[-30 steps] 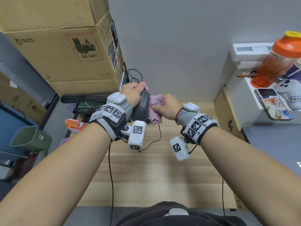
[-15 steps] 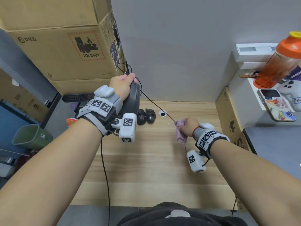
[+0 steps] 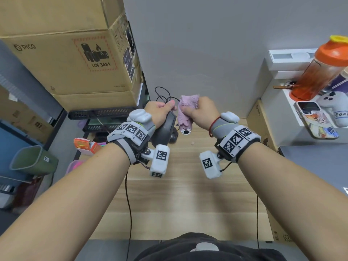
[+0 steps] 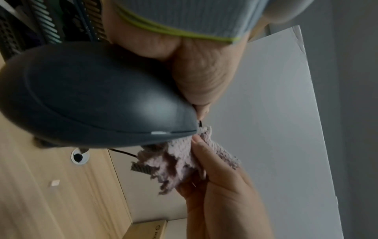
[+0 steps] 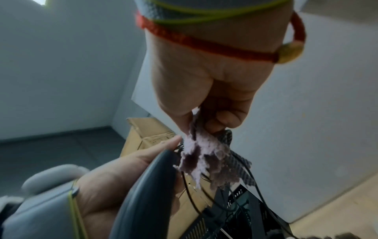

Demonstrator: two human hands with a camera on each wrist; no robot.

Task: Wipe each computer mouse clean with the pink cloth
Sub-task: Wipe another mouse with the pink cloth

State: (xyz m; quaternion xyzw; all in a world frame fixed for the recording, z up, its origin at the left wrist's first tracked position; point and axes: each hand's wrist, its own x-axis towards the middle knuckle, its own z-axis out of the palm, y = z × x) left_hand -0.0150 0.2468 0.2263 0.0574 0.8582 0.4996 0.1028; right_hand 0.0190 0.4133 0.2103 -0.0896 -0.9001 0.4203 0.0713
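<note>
My left hand (image 3: pixel 164 109) grips a black wired mouse (image 3: pixel 165 129) and holds it on edge above the wooden desk (image 3: pixel 188 194). Its cable (image 3: pixel 163 95) loops up behind the fingers. My right hand (image 3: pixel 190 111) pinches the bunched pink cloth (image 3: pixel 186 113) right beside the mouse's front end. In the left wrist view the cloth (image 4: pixel 180 161) touches the tip of the mouse (image 4: pixel 92 97). In the right wrist view the cloth (image 5: pixel 204 158) hangs from my fingers against the mouse (image 5: pixel 147 194) and its cable (image 5: pixel 251 177). Another dark mouse (image 3: pixel 174 138) lies on the desk, mostly hidden.
Stacked cardboard boxes (image 3: pixel 75 53) and a black rack (image 3: pixel 105 113) stand at the left. A grey wall closes the back. On the right are a cardboard box (image 3: pixel 261 125), an orange bottle (image 3: pixel 320 72), a phone (image 3: pixel 316 119) and a white controller (image 3: pixel 335 108).
My right hand, which was low over the desk at the right with the cloth on the cable, has come back up to the mouse's front end. My left hand still holds the mouse.
</note>
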